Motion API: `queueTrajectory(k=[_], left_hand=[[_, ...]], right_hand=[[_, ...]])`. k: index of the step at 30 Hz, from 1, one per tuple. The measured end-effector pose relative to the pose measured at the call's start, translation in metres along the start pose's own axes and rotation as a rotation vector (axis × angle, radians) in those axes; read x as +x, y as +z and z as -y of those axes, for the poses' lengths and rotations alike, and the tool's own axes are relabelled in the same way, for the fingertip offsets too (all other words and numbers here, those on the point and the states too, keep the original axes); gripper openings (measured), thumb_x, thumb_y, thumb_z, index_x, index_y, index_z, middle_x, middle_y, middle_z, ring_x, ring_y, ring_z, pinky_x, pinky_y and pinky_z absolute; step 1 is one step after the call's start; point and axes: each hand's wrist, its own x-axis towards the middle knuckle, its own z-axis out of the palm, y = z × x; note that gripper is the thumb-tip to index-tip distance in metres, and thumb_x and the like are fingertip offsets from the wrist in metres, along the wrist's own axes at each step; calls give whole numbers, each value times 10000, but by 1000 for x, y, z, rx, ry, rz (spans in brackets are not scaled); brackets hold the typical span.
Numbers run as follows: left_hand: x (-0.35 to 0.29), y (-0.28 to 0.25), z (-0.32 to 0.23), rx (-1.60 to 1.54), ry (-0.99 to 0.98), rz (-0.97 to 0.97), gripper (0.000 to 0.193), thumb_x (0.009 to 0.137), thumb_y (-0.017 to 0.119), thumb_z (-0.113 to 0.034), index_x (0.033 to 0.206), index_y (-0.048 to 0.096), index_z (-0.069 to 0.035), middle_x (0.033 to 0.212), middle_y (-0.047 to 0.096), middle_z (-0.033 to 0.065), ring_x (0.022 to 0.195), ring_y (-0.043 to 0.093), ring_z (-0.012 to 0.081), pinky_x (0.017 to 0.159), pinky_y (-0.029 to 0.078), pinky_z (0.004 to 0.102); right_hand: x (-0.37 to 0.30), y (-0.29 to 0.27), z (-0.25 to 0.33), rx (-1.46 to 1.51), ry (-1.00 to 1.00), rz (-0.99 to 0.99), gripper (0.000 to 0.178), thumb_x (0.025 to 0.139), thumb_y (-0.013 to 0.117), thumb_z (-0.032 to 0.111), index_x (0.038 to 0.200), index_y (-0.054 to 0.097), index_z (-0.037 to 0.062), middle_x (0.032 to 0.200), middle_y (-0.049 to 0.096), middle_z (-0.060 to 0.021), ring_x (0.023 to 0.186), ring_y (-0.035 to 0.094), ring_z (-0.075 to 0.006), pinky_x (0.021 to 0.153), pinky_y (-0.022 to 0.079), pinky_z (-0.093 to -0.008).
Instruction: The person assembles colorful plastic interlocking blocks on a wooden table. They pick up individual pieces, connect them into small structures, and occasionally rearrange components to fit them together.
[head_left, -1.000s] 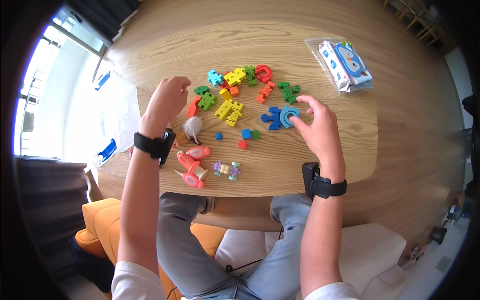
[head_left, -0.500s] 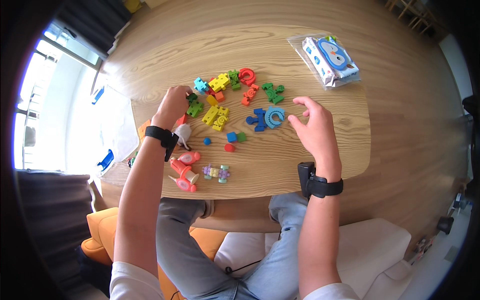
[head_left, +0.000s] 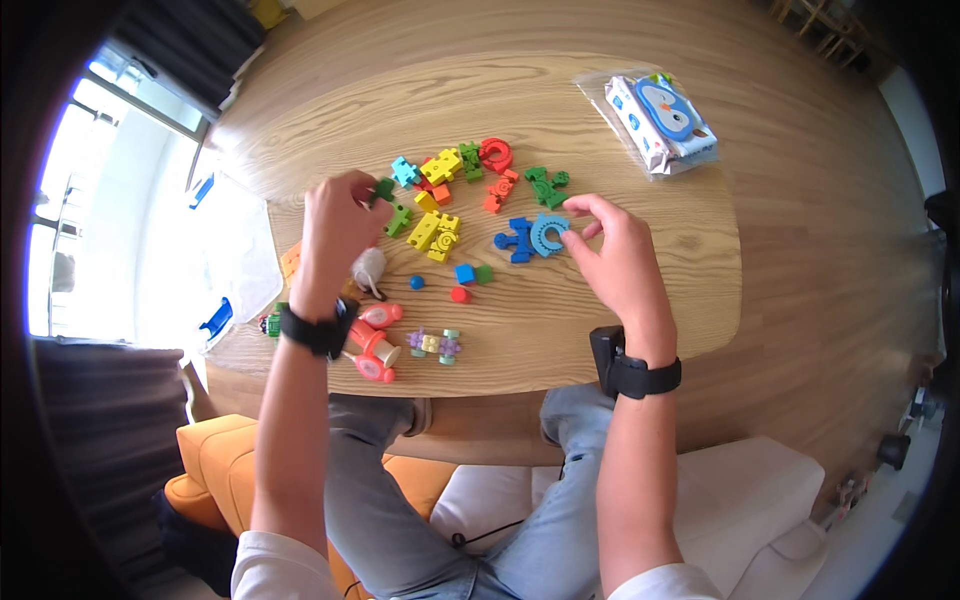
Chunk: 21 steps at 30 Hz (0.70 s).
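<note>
My left hand (head_left: 340,225) is closed, its fingertips pinching a dark green building block (head_left: 383,188) at the left of the block group. Just below those fingers lies a light green block (head_left: 398,218). On the right, my right hand (head_left: 615,240) is open, thumb and index finger apart. Its thumb tip is at the edge of a light blue curved toothed block (head_left: 549,236); whether they touch I cannot tell. A dark blue block (head_left: 515,240) lies against that curved piece. Yellow blocks (head_left: 435,236) lie between my hands.
Farther back are a red ring-shaped block (head_left: 496,154), a light blue block (head_left: 404,171) and a green block (head_left: 545,186). Nearer me lie a coral toy (head_left: 372,345), a pastel wheeled toy (head_left: 434,345) and a blue cube (head_left: 465,275). A wipes pack (head_left: 660,120) lies at the far right.
My left hand has turned and shifted slightly, the dark green block moving up a little at its fingertips. My right hand has moved left, its thumb now at the light blue curved block.
</note>
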Motion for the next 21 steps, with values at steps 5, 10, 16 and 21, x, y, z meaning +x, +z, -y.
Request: queueTrajectory(k=[5,10,16,21], left_hand=[[-82,9,-79,-241,155,9,272,725,786,-81,985,767,-1,773,726,72,662,645,127,646,549,284],[-105,36,-94,-403,187,-35,231,742,789,-65,940,692,5,834,684,136,694,686,264,640,573,377],[-111,50,-91,-428,125,-19,249,797,805,-67,992,668,6,875,686,150,762,709,292,667,578,383],[-107,42,-86,-401,136,122,287,817,824,-111,1014,653,8,880,686,154,799,704,321,712,571,422]], right_hand=[[-9,8,22,517,66,326,283,977,768,128,1217,695,-4,1067,771,-83,916,717,-113,812,590,-281],[-12,16,35,596,198,442,238,983,761,124,1128,689,-49,960,753,-67,882,718,-111,763,601,-282],[-10,33,33,366,93,348,235,920,780,69,1111,702,-42,938,764,-94,798,712,-125,736,588,-282],[-5,35,30,268,100,271,235,925,755,11,1157,732,-19,991,767,-71,870,708,-97,758,589,-273]])
